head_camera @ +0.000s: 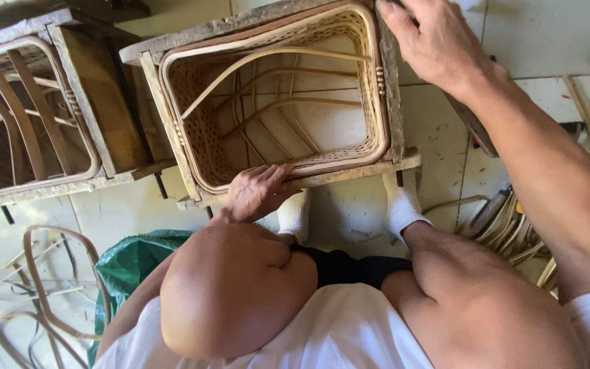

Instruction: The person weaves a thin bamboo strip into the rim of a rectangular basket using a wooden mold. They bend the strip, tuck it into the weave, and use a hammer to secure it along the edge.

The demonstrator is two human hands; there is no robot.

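Here your left hand (257, 191) lies flat, grip released, on the basket (274, 96) rim nearest you, while your right hand (431, 41) clasps the frame's (396, 102) far corner, steadying both.

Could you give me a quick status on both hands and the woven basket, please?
Left hand flat on near rim of woven basket. Right hand on far right corner of wooden frame. Basket sits inside frame, interior empty. Second frame alongside, apart.
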